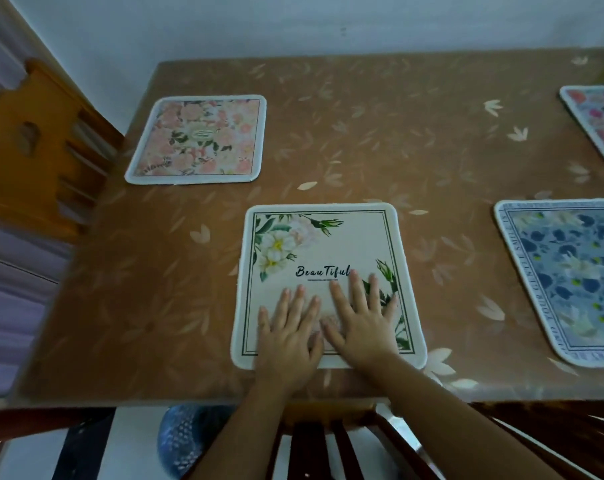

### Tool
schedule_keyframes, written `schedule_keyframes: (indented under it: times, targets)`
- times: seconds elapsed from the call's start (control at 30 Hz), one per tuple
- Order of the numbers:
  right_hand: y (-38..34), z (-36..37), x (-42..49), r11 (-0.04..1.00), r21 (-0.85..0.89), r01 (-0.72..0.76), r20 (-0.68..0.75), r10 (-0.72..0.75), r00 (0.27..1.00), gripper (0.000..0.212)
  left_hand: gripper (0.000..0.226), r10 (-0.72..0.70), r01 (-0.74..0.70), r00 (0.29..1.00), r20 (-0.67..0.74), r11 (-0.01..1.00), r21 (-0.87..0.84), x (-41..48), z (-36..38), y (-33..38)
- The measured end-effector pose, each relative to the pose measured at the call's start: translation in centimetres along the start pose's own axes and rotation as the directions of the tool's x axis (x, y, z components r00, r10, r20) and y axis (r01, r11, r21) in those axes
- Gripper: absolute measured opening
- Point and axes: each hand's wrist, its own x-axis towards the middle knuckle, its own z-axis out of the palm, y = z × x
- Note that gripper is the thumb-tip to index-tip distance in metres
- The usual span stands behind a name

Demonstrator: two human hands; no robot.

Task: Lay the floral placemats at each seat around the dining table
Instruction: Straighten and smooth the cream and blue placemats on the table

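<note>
In the head view, the left hand (288,336) and the right hand (359,320) pressed flat, fingers straight and spread, gripping nothing, on the white placemat (321,244) at the near edge of the dining table (380,150). A pink placemat (198,140) lay far left near a wooden chair (34,143), a blue placemat (570,271) at the right

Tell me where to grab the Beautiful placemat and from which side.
Probably pinch the Beautiful placemat at its near corners, from the near table edge: it lies flat and thin, so only the rim offers a hold, and left hand and right hand rest flat on its near half.
</note>
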Motion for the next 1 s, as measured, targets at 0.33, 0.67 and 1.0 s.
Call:
schedule_keyframes:
  times: [0.33,0.67,1.0]
  targets:
    - [1.3,-2.2,9.2,0.992,-0.04,0.124,-0.036,-0.125,0.991,0.067,0.058,-0.003,0.005,0.999,-0.047,0.999,0.039,7.8,-0.2,-2.8]
    - [3.5,-4.1,16.1,0.982,-0.036,0.188,-0.087,-0.19,0.978,0.06,0.053,0.025,-0.024,0.995,-0.093,1.0,0.016,16.5,-0.4,-5.6]
    - [6.8,-3.7,10.2,0.996,-0.033,0.08,-0.079,-0.083,0.993,0.059,0.055,-0.19,0.188,0.978,-0.082,0.982,-0.028,12.0,-0.6,-7.4]
